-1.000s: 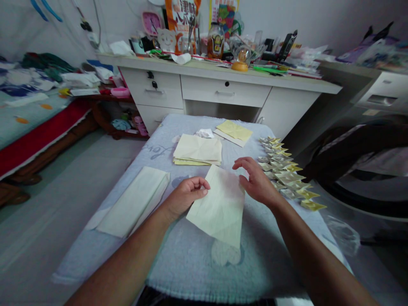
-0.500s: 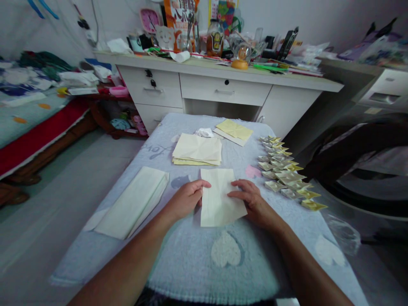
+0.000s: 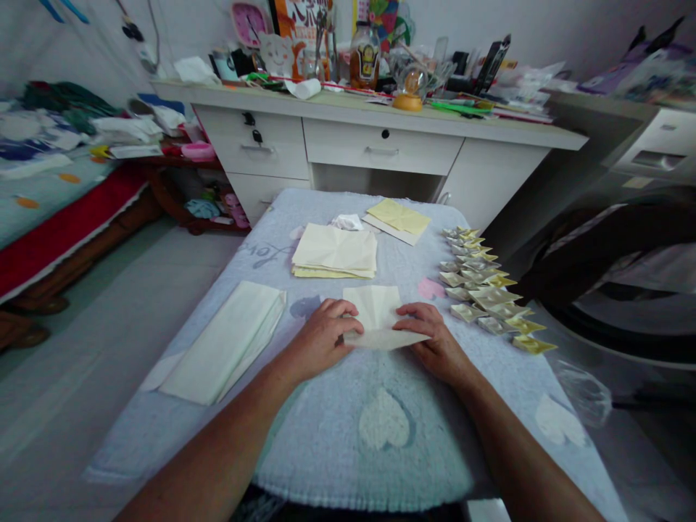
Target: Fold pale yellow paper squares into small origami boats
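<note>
A creased cream sheet of paper (image 3: 375, 308) lies on the cloth-covered table, its near part lifted and bent up toward the far part. My left hand (image 3: 329, 330) grips the left side of the sheet between thumb and fingers. On the other side, my right hand (image 3: 429, 333) pinches the right edge, fingers on top and thumb hidden. Beyond the sheet sits a stack of creased papers (image 3: 334, 250). To the left rests a folded bundle of pale paper (image 3: 225, 344). Rows of small folded paper boats (image 3: 483, 290) stand to the right.
Yellow and white sheets (image 3: 399, 217) lie at the table's far side beside a crumpled white tissue (image 3: 348, 222). Behind stands a cluttered desk (image 3: 380, 152) with drawers. A bed (image 3: 54, 210) is at the left, a washing machine (image 3: 625, 181) at the right.
The sheet's near edge has come up and away from me, so the sheet is now bent across. Both hands have curled further round its sides.
</note>
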Demonstrator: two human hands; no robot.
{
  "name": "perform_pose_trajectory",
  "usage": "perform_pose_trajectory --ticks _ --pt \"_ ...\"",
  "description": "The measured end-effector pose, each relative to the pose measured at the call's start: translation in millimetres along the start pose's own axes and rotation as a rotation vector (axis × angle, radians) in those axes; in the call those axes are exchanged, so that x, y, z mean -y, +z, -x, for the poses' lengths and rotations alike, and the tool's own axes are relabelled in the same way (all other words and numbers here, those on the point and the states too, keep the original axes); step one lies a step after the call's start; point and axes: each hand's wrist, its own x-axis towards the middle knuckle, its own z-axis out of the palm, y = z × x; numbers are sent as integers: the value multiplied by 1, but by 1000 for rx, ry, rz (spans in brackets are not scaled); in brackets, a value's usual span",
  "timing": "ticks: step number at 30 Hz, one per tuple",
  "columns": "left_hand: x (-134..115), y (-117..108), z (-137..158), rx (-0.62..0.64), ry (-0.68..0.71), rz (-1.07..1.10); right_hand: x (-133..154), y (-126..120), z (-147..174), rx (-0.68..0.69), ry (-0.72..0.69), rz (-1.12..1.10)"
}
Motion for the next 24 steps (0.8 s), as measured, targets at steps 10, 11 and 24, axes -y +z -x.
perform_pose_trajectory --ticks 10,11,24 --pt "1 1 -4 20 -248 36 1 6 -3 -8 203 123" --pt "1 2 -4 -10 -275 15 1 7 -4 -4 239 142" --pt "-4 13 -5 -211 -445 -173 8 15 -10 -82 460 264"
